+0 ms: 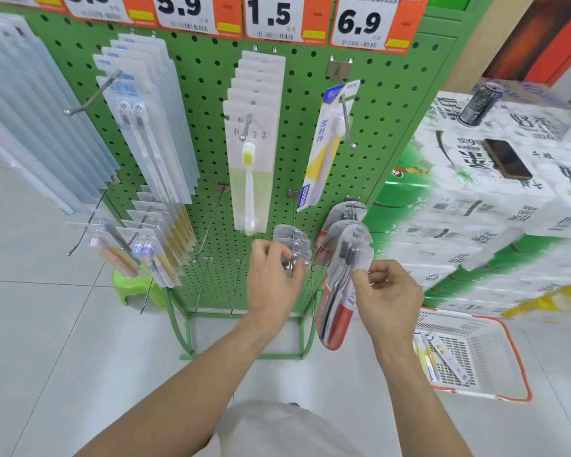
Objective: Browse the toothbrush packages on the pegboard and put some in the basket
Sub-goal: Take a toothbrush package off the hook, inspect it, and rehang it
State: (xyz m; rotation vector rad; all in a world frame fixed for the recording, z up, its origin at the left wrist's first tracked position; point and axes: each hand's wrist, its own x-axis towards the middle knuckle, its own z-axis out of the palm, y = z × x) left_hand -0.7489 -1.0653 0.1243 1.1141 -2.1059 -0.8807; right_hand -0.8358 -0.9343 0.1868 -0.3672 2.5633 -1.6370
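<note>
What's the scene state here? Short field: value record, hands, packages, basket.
left hand: left hand grips the clear packages on a lower peg
right hand: right hand pinches the red-and-clear toothbrush package near its top
held package: hangs tilted in front of the green pegboard; whether it is off its peg cannot be told
basket: white basket on the floor at right, orange rim, already holds a few packages
nearby: phone and can on stacked cartons
</note>
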